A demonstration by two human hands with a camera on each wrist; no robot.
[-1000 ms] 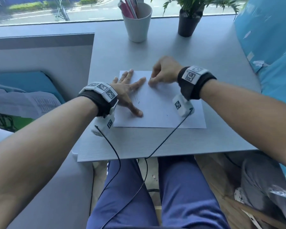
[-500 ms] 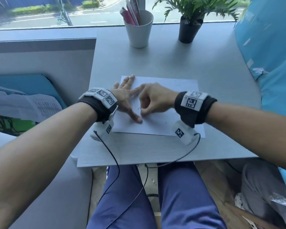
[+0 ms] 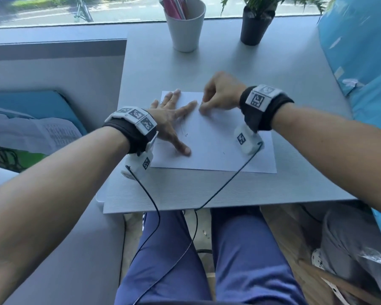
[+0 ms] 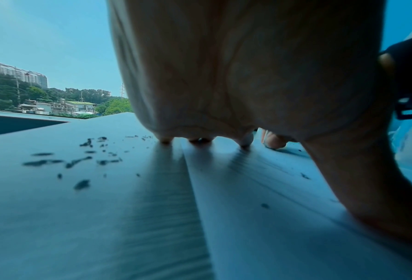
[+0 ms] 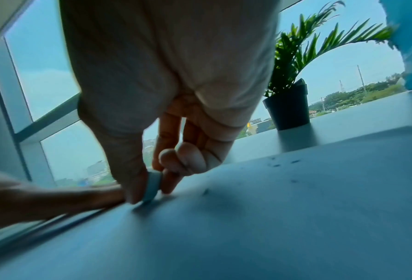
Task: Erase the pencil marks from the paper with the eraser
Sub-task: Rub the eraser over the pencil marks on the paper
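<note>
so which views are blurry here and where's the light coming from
Head view: fairly sharp, right hand slightly smeared, daylight from the window behind the table. Left wrist view: table grain streaked, crumbs soft. Right wrist view: eraser blurred, palm backlit and dim.

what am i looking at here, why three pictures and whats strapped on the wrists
No robot here: a person works with bare hands, wearing three cameras. The wide picture comes from the head; the two low ones come from the boxes strapped at the wrists, looking along the fingers. On the grey table lies a sheet of paper with faint pencil marks. The left hand presses it flat with spread fingers. The right hand pinches a small eraser against the sheet. Behind stand a cup of pens and a potted plant.
</note>
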